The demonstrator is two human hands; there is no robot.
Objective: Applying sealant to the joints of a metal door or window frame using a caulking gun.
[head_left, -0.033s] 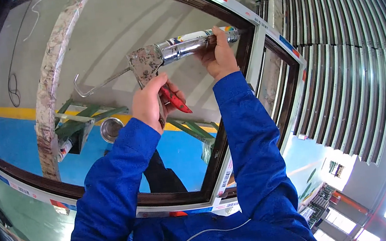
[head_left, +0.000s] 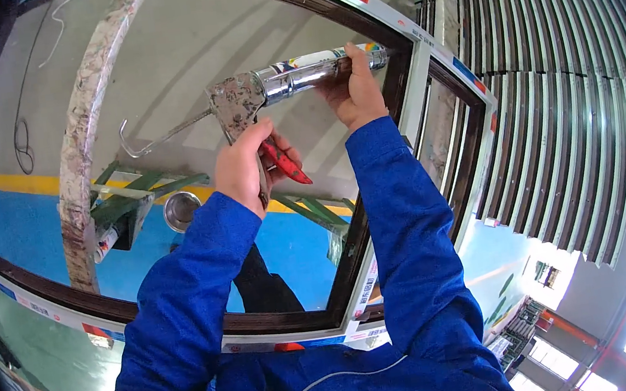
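I hold a caulking gun (head_left: 238, 101) above a large dark brown frame, its metal barrel pointing right. My left hand (head_left: 245, 161) is closed round the grip, by the red trigger (head_left: 285, 161). Under the barrel's front part, my right hand (head_left: 355, 95) supports it, thumb over the top and fingers partly hidden behind. A white printed sealant cartridge (head_left: 312, 59) shows inside the barrel. From the gun's back, a hooked metal rod (head_left: 165, 134) sticks out to the left. The barrel's front end is close to the frame's divider bar (head_left: 354, 276); its tip is hard to make out.
A paint-stained beam (head_left: 83, 138) crosses beneath the frame on the left. Lower down are green metal supports (head_left: 122, 203), a round metal pot (head_left: 181, 210) and another cartridge (head_left: 106, 243). Stacked long profiles (head_left: 549, 143) stand at the right. A cable (head_left: 24, 149) lies on the floor.
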